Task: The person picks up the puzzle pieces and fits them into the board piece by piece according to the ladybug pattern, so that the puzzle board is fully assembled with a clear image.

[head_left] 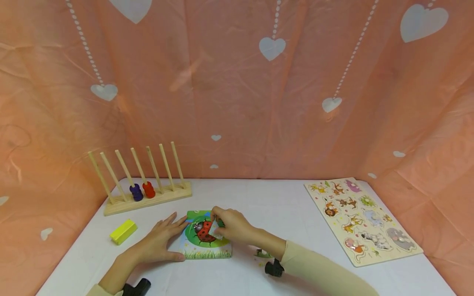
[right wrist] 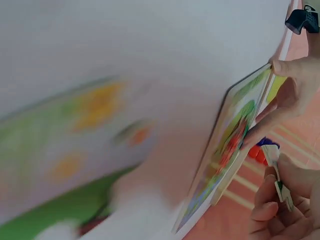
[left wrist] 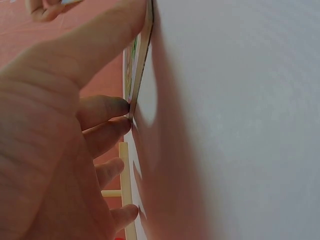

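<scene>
A ladybug jigsaw puzzle (head_left: 205, 233) lies on the white table, its grass strip facing me. Spread fingers and thumb of my left hand (head_left: 157, 242) rest against its left edge; the left wrist view shows the fingertips touching that edge. Over the puzzle's right side, my right hand (head_left: 235, 226) pinches a small puzzle piece (right wrist: 276, 175) between thumb and fingers. That piece is tilted, and its picture is mostly hidden. Under my right forearm lies another puzzle piece (head_left: 263, 254), partly covered, which looks large and blurred in the right wrist view.
A wooden peg stand (head_left: 155, 200) with purple and red beads on two pegs stands at the back left. Near my left hand lies a yellow block (head_left: 124, 232). On the right is an animal peg board (head_left: 361, 220). A peach curtain (head_left: 237, 102) hangs behind the table.
</scene>
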Demonstrator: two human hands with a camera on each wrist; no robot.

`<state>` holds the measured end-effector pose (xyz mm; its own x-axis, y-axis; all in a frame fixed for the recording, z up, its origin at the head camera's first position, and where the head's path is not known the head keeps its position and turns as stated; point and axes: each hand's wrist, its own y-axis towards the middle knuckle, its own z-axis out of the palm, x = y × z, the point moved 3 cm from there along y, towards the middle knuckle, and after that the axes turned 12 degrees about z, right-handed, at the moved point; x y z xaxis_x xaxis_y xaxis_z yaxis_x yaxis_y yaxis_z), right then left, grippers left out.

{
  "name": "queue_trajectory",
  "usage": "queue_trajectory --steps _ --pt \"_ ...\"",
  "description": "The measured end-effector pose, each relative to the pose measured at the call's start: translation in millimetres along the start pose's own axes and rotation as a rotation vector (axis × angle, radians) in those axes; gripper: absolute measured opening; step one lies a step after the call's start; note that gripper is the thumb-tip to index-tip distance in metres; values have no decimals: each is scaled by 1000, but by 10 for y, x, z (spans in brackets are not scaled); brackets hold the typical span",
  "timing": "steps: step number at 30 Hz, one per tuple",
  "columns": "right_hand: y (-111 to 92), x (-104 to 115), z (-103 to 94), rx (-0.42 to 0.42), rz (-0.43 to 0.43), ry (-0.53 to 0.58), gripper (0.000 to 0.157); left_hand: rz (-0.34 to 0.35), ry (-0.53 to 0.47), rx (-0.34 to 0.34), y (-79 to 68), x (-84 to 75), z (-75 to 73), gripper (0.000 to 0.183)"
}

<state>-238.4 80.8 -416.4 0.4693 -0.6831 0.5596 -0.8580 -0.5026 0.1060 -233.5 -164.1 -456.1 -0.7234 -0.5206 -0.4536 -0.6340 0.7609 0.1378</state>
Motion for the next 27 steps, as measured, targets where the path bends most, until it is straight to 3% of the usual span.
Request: queue_trajectory --steps 11,19,27 --pt "173 271 267 133 -11 70 23 11 -3 -15 11 -6 15 100" --pt "190 188 313 174 81 308 30 -4 -4 -2 -2 -11 3 101" --pt "252 140 362 129 142 472 25 -8 6 -7 -2 -15 -8 100"
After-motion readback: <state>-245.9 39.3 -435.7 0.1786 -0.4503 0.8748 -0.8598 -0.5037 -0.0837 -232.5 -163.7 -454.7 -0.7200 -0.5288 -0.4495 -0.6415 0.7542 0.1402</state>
